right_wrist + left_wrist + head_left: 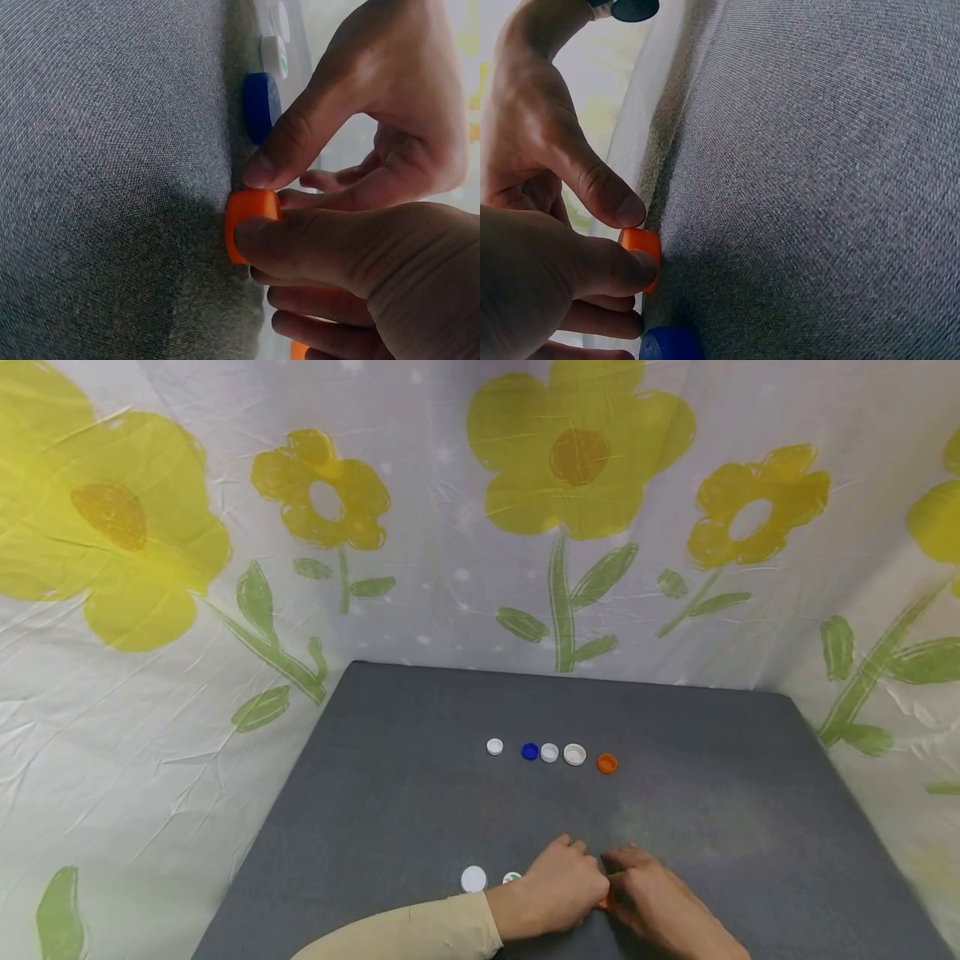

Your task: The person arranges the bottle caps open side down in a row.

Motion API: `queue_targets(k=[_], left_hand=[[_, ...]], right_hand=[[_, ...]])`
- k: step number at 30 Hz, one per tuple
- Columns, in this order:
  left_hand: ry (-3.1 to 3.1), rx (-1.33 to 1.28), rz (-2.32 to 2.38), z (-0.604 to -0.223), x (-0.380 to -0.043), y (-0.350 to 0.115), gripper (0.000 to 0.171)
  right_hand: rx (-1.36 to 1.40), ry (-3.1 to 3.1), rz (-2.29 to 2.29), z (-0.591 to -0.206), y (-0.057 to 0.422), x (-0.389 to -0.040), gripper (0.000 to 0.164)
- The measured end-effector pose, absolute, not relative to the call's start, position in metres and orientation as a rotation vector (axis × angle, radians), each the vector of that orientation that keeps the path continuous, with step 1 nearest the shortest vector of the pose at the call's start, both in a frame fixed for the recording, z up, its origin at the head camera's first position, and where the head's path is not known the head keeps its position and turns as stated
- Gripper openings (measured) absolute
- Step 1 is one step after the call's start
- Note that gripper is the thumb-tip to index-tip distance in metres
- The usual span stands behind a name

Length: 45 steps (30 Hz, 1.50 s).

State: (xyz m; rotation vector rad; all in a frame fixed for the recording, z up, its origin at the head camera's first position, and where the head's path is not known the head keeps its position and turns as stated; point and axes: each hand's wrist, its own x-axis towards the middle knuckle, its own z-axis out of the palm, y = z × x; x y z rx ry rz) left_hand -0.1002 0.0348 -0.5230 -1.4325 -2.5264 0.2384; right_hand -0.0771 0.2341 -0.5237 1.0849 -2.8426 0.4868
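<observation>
An orange bottle cap (603,903) lies on the grey table near its front, between my two hands. My left hand (562,887) pinches it from the left, thumb on its near side in the left wrist view. From the right, my right hand (660,902) holds the same orange cap (247,204), its thumb across the near face in the right wrist view. Beside the left hand stands a blue cap (259,107), hidden from the head view. Further left are a white cap with a green mark (512,877) and a plain white cap (473,879).
Across the table's middle runs a loose row of caps: a white one (495,747), a blue one (530,751), two more white ones (574,754) and an orange one (607,763). A flower-printed curtain (442,568) surrounds the grey tabletop (390,802) at the back and sides.
</observation>
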Motion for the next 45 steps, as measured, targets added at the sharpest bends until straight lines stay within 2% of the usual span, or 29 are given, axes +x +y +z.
queue_targets(k=[5, 18, 30, 45], left_hand=[[-2.558, -1.437, 0.194, -0.517, -0.104, 0.027, 0.013], [-2.641, -1.272, 0.172, -0.497, -0.137, -0.011, 0.024], [-2.679, -1.117, 0.140, -0.484, -0.160, -0.048, 0.029], [-2.751, -0.954, 0.016, -0.469, -0.198, -0.100, 0.032]], right_hand=[[1.083, -2.879, 0.493, -0.519, 0.236, -0.078, 0.013], [1.020, -2.893, 0.394, -0.488, 0.230, -0.105, 0.037], [1.017, -2.793, 0.323, -0.473, 0.208, -0.137, 0.043], [1.063, -2.788, 0.296, -0.458, 0.180, -0.186, 0.041]])
